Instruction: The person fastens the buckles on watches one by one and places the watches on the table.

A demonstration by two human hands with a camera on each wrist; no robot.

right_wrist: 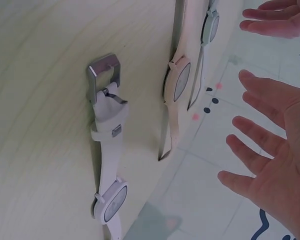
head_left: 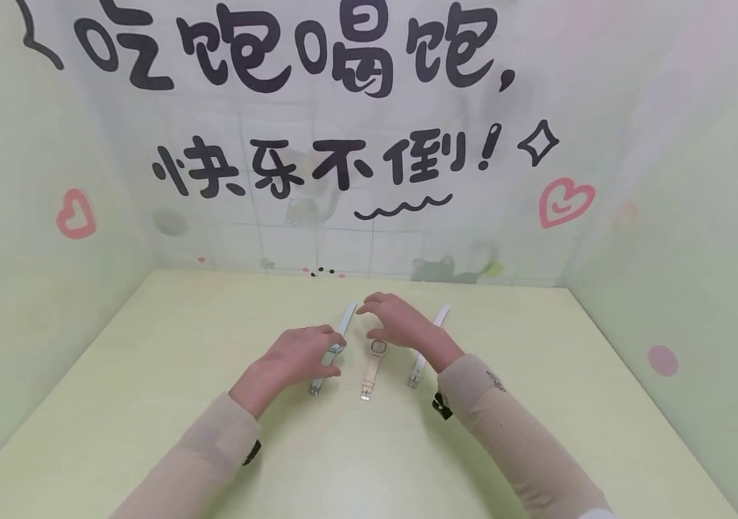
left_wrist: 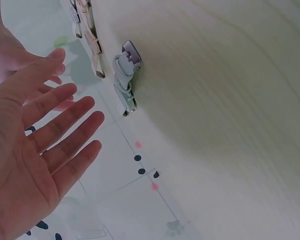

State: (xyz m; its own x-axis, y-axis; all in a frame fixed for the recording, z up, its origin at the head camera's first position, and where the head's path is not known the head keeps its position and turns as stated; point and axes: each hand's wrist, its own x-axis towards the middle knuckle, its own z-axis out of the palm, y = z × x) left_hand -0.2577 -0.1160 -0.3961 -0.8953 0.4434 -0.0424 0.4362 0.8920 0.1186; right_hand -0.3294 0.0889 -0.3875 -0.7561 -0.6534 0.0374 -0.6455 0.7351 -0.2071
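1. The left watch [left_wrist: 124, 72], pale green, lies aslant on the table, buckle end near; the middle watch [head_left: 371, 369], pink, and right watch [right_wrist: 109, 150], white, lie apart to its right, their buckles also near.
2. The left hand [head_left: 300, 355] hovers over the left watch, fingers straight and parted, holding nothing; the left wrist view shows it clear of the strap.
3. The right hand [head_left: 401, 322] hangs above the gap between the middle and right watches, fingers spread and loosely bent, holding nothing.
4. Contact would best be light and at the cases or strap edges; the soft straps would probably swing if pushed from one end.
5. The hands are near each other, so each should keep to its own side and avoid brushing the middle watch.
6. Bare table [head_left: 343, 454] lies on the near side, with the wall [head_left: 317, 241] beyond.
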